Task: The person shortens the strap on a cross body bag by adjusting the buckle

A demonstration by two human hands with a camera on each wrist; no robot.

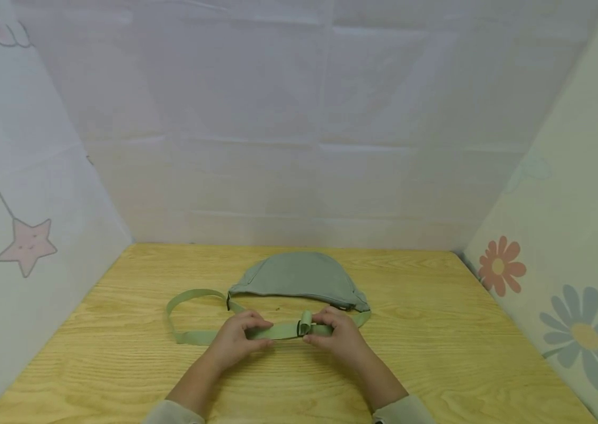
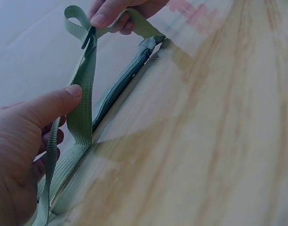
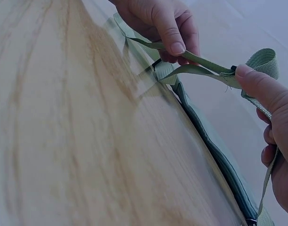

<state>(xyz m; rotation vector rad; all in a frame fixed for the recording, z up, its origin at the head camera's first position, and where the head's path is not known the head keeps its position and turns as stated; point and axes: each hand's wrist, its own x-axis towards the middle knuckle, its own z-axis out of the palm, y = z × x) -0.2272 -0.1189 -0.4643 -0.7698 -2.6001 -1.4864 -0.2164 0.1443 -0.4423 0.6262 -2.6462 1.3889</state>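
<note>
A grey-green waist bag (image 1: 299, 275) lies on the wooden table, its zipped edge toward me. Its light green webbing strap (image 1: 195, 337) loops out to the left and runs across in front of the bag. My left hand (image 1: 238, 335) pinches the strap between thumb and fingers. My right hand (image 1: 338, 334) grips the strap beside a dark slider buckle (image 1: 299, 328), with the thumb at the buckle in the right wrist view. A small loop of webbing (image 3: 264, 61) stands up out of the buckle. Between the hands, the strap is raised off the table.
The wooden table (image 1: 135, 365) reaches back to a pale cloth wall (image 1: 299, 118). Side walls stand left and right, printed with a pink star (image 1: 27, 246) and flowers (image 1: 587, 337). A second dark buckle (image 1: 228, 301) sits at the bag's left end.
</note>
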